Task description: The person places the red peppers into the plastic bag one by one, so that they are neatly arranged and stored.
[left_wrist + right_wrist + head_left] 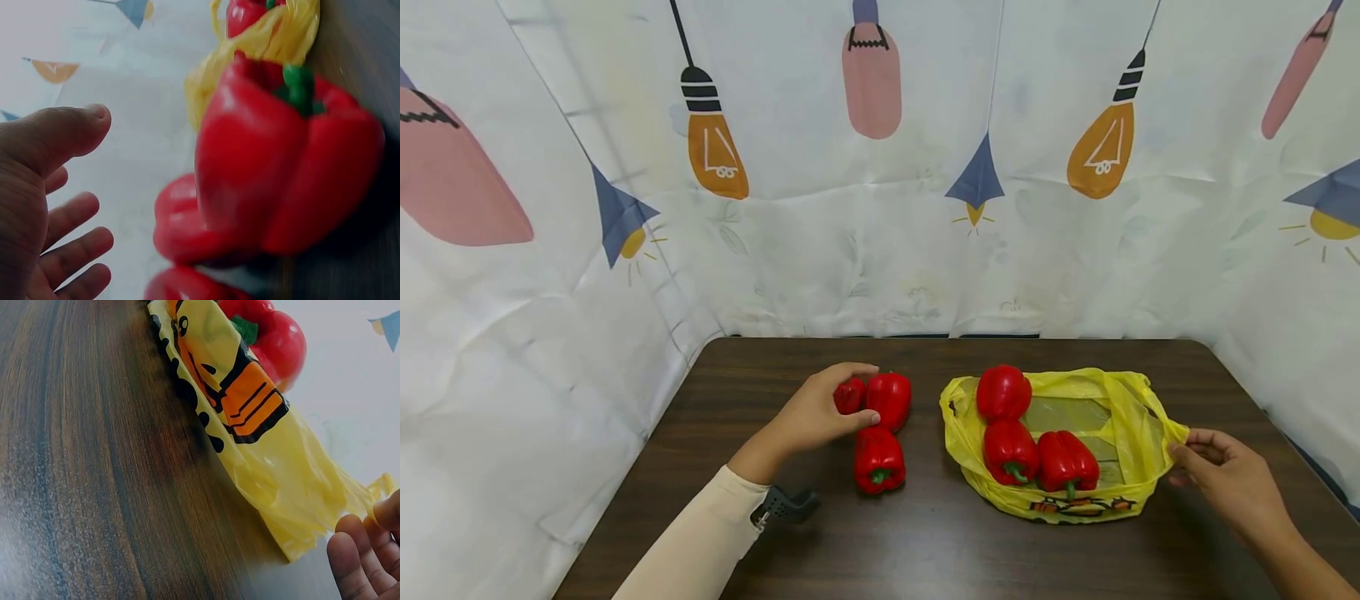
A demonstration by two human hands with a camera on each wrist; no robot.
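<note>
My left hand (820, 408) hovers over a group of red bell peppers left of the table's middle, thumb and fingers spread apart. Beneath it are one pepper (848, 397) partly behind the hand, a second (891, 400) beside it and a third (880, 461) nearer the front. In the left wrist view a large pepper (281, 156) fills the middle, apart from the thumb. At the right, my right hand (1232, 479) pinches the edge of a yellow plastic bag (1138, 387) between thumb and fingers. Three red bell peppers (1004, 393) lie inside the opened bag, along its left and front.
The dark brown wooden table (925, 550) carries everything. A white cloth (880, 250) printed with lamps and bulbs hangs behind it and at the sides. A dark strap (790, 504) sits at the left wrist.
</note>
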